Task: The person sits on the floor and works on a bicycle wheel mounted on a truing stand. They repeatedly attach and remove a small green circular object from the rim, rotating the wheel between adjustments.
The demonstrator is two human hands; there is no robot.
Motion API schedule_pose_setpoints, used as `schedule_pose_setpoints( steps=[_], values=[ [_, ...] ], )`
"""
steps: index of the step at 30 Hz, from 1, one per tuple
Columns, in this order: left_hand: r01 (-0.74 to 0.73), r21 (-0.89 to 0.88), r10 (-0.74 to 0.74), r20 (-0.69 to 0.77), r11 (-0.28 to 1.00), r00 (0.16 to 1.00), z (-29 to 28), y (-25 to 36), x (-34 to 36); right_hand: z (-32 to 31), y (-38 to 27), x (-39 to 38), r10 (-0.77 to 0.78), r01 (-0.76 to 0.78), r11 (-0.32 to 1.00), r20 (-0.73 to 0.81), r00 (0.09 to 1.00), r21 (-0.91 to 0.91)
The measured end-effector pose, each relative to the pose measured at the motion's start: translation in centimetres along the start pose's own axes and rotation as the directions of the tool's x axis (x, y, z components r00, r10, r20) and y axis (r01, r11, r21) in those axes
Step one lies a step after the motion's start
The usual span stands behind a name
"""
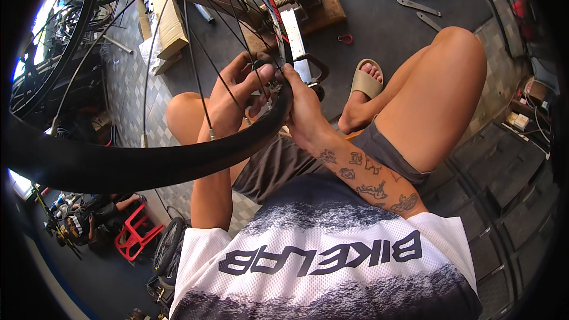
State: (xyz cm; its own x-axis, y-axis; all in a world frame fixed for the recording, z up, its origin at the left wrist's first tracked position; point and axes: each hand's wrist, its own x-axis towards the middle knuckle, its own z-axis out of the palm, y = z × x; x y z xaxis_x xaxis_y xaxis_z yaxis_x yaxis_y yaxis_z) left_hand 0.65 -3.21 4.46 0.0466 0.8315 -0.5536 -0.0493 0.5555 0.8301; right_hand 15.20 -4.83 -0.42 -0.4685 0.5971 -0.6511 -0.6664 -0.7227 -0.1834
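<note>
A bicycle wheel (148, 163) with a black rim and thin spokes stands upright before me, its lower edge curving across my lap. My left hand (240, 86) reaches in among the spokes. Its fingers are bent and pressed together at the rim's inner side; what they pinch there is too small to make out. On the rim's outer right side, my right hand (302, 104) grips the wheel, thumb up near its edge and the other fingers mostly hidden. Just beyond the hands is a metal wheel stand (294, 41) on a wooden base (332, 12).
An opened cardboard box (172, 29) lies at the far left. Two flat metal tools (419, 7) and a small red loop (345, 39) lie on the dark mat. Dark drawers (504, 166) flank my right side. A red plastic stool (137, 234) and a person (89, 225) are at lower left.
</note>
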Motion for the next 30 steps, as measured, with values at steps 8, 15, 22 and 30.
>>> schedule_pose_setpoints(
  steps=[8,15,22,30],
  values=[
    [-0.032,-0.242,0.082,0.202,0.97,0.976,-1.7,-1.7,2.3,-3.7,0.3,0.7,0.046,-0.043,0.993,0.024,0.999,-0.114],
    [-0.113,0.39,0.224,-0.252,0.914,0.941,1.6,-0.7,3.5,-5.9,-0.6,0.1,-0.039,0.034,0.975,-0.017,0.999,-0.22],
    [-0.172,0.36,0.179,0.014,0.917,0.984,-1.4,-0.5,3.7,-3.6,-5.4,0.7,-0.506,0.496,0.414,0.26,0.822,-0.763],
    [-0.339,0.171,0.339,0.035,0.925,0.94,-2.7,-0.8,3.3,-1.9,-8.5,4.0,-0.243,0.465,0.206,0.415,0.877,-0.861]
  ],
)
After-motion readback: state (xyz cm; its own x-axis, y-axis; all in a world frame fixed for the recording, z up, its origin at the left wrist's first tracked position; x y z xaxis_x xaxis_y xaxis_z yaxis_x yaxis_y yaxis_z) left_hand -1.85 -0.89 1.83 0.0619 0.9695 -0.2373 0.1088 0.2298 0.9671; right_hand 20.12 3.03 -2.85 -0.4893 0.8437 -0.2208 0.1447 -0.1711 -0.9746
